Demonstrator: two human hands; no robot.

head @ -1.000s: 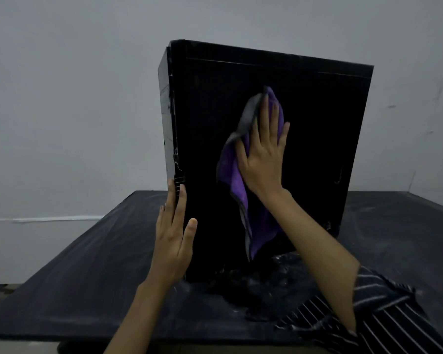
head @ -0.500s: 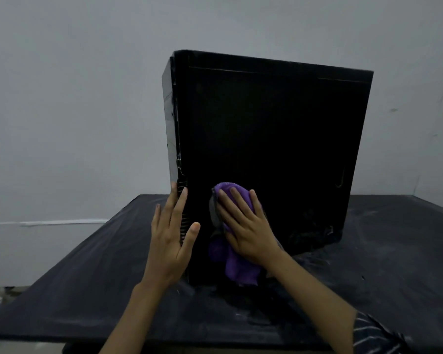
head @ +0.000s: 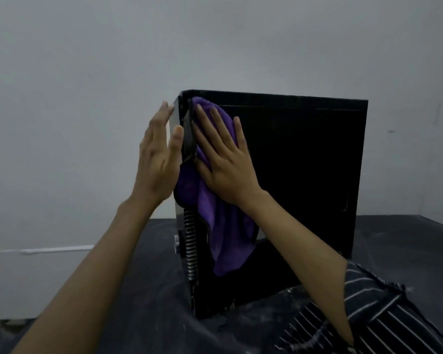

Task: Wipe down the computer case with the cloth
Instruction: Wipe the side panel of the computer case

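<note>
Purple cloth [head: 223,226], one black case [head: 304,175].

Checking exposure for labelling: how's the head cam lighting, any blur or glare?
Head view: dim, flat light; the black computer case side panel is crushed to near-featureless black, faint glare only on its front edge. The purple cloth and both hands, left hand, right hand, read clearly, slightly soft.

Both arms reaching up; left hand [head: 159,154] lying flat, fingers straight; right hand [head: 225,159] pressing, fingers spread.
</note>
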